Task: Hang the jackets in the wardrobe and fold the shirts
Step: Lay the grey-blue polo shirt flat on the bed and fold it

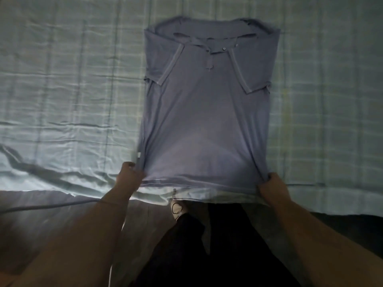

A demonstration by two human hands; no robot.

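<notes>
Nearest, over dark trousers (186,245), the left hand (129,175) pinches the near-left hem corner of the blue polo shirt (207,112), fingers curled into the cloth. The right hand (273,188) grips the near-right corner likewise. The fold looks midway: the shirt lies flat on the bed (62,79) with its sleeves folded in. The next move is probably to carry the hem evenly toward the far collar.

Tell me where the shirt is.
In the head view the shirt lies spread on the checked bedsheet, its hem at the near edge gripped by the left hand and right hand.
</notes>
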